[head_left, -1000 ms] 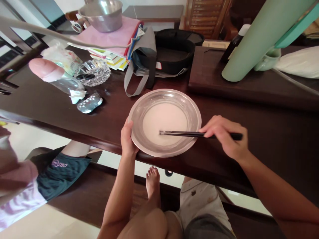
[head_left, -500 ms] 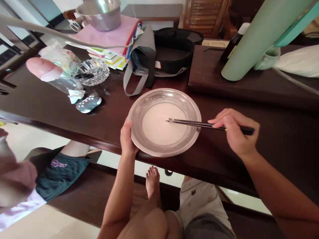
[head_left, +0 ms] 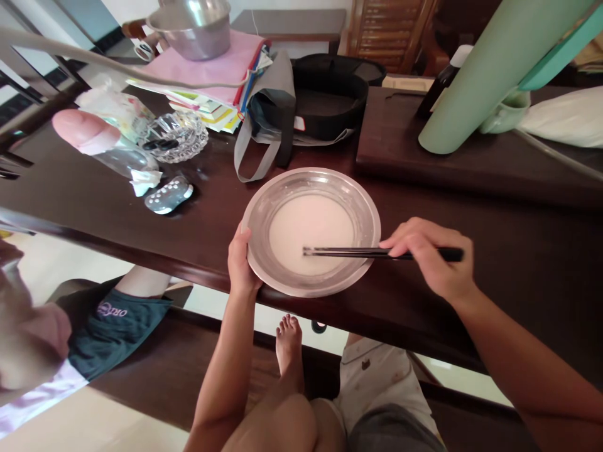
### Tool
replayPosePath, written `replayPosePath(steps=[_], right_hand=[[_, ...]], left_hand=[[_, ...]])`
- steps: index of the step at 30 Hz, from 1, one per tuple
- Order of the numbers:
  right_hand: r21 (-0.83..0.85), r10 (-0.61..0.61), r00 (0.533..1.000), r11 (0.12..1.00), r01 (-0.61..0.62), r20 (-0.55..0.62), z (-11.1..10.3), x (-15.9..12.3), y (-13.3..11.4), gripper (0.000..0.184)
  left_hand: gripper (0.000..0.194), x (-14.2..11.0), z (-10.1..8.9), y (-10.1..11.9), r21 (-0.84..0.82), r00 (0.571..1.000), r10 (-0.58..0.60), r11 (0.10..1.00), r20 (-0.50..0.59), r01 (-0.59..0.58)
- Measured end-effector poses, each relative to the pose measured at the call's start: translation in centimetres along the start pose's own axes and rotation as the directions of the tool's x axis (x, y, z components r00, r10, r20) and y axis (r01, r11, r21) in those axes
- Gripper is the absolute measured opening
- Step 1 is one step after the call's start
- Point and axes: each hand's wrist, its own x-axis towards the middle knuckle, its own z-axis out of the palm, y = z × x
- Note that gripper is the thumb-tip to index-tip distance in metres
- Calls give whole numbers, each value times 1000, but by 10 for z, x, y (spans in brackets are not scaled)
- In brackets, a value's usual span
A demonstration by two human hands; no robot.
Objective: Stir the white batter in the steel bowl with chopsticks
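At the near edge of the counter (head_left: pixel 202 235), we have a metal bowl (head_left: pixel 259 229) of white liquid (head_left: pixel 313 220). Our left hand (head_left: pixel 242 260) grips the rim at 8 o'clock, thumb on top, other fingers mostly hidden. Our right hand (head_left: pixel 436 254), beyond 3 o'clock, has its fingers closed around black chopsticks (head_left: pixel 348 253); their tips lie at the liquid, just off centre towards 7 o'clock (depth: cannot tell). From the bowl, we note a grey bag (head_left: pixel 277 88) between 11 and 12 o'clock, a green cylinder (head_left: pixel 480 75) at 2 o'clock.
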Motion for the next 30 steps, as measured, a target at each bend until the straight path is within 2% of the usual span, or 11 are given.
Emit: replayPosePath(steps=[2,6,8,11,13,16,18,21,23,26,30], right_hand=[[-94,-6,1000,995,8,21,0,1,-1,24],[-22,-48,979,999,45,-198,-1,2,-1,35],[46,-33,992,998,39,-126,0,1,-1,35],[-23,-14,998,1000,15,56,1,1,-2,26],[-84,-21,1000,996,19,-21,1,1,-2,26],[-25,-34,980,999,30,-194,-1,1,0,35],[26,-24,993,999,27,-115,-1,1,0,35],[-51,-25,998,998,28,57,0,0,-1,25],[-96,-56,998,994,53,-22,0,0,0,26],[-17,-76,980,997,74,-184,0,1,1,36],[-62,-40,998,997,42,40,2,1,-2,26]], left_hand=[[39,0,0,0,2,1000,7,1000,-4,-7],[40,0,0,0,9,1000,-6,1000,8,6],[40,0,0,0,2,1000,-11,1000,8,11],[40,0,0,0,-6,1000,3,1000,0,-3],[40,0,0,0,-1,1000,13,1000,-1,-13],[39,0,0,0,1,1000,6,1000,1,-6],[39,0,0,0,-3,1000,-2,1000,1,2],[40,0,1,1,1,1000,6,1000,-4,-6],[40,0,1,1,5,1000,10,1000,-2,-10],[40,0,1,0,13,1000,6,1000,5,-6],[40,0,1,1,9,1000,3,1000,-5,-3]])
